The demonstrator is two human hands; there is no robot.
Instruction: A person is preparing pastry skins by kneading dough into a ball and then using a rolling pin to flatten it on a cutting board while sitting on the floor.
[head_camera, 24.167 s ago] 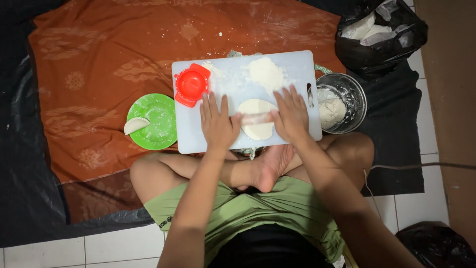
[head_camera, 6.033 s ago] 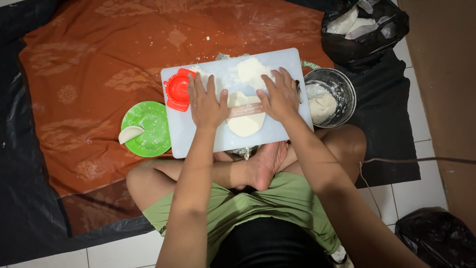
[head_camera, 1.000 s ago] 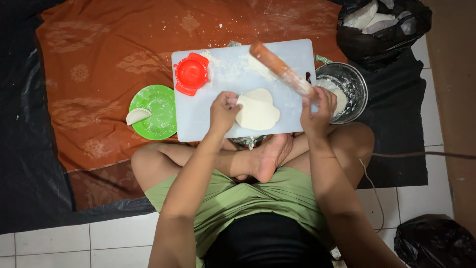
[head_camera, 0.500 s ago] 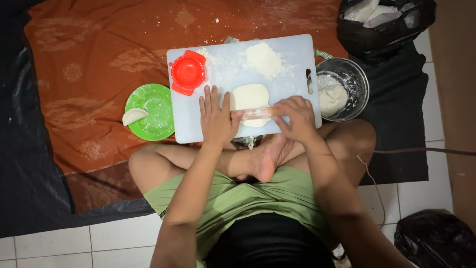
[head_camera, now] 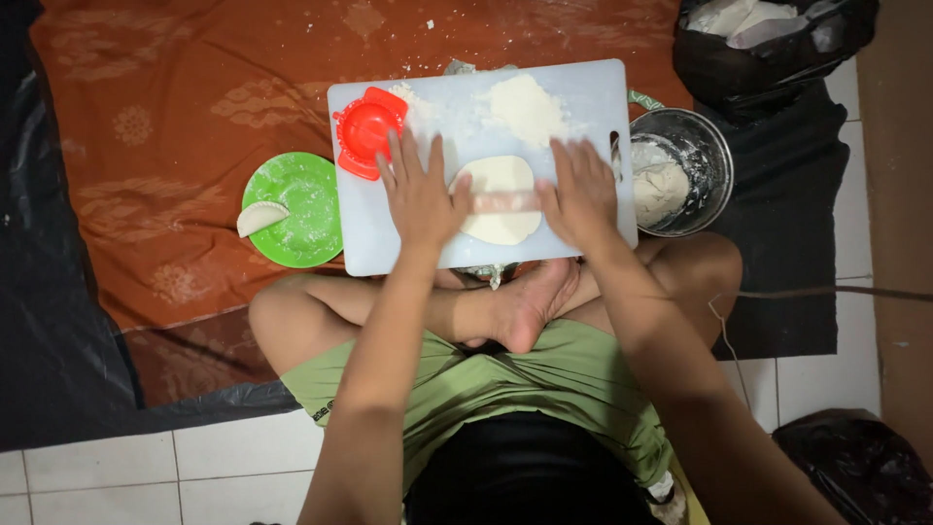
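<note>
A white tiled floor (head_camera: 117, 467) is covered by an orange patterned cloth (head_camera: 175, 87). On a white plastic cutting board (head_camera: 583, 87), a thin wooden rolling pin (head_camera: 502, 202) is pressed under the flat, open left hand (head_camera: 420, 192) and right hand (head_camera: 581, 192), across a flat round dough sheet (head_camera: 499, 175). Beyond lies a flour pile (head_camera: 527, 105).
</note>
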